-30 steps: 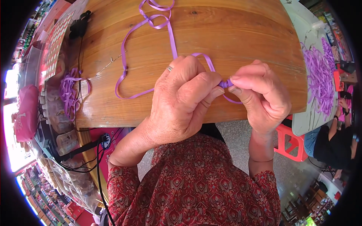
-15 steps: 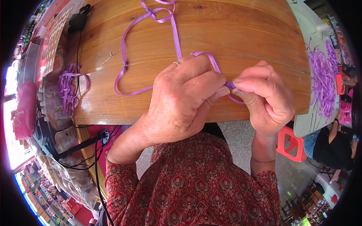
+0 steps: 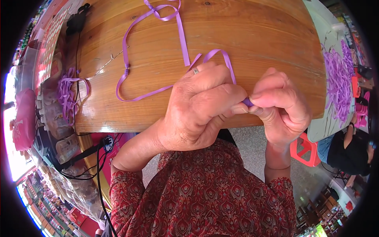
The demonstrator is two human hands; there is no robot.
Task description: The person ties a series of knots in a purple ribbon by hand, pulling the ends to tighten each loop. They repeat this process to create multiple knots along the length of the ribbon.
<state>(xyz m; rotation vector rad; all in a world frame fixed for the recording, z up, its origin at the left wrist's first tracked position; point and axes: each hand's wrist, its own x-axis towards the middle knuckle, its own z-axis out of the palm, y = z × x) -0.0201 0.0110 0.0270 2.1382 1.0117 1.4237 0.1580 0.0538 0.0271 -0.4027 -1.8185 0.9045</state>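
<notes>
Purple ribbon [image 3: 179, 33] stays pinched in both hands' grip, left hand [image 3: 197, 108] and right hand [image 3: 282, 106] still together.

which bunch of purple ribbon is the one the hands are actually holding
The long single ribbon looping across the wooden table; both hands pinch its end. The left-edge bunch and the right pile lie untouched.

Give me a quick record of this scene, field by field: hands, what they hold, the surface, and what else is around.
left hand: closed, pinching the purple ribbon; ring on one finger
right hand: closed, pinching the same ribbon where the fingertips of both hands meet
ribbon: loops loosely across the wooden table
left of table: small bundle of purple ribbon
right: pile of purple strips on a white surface
floor: red stool
</notes>
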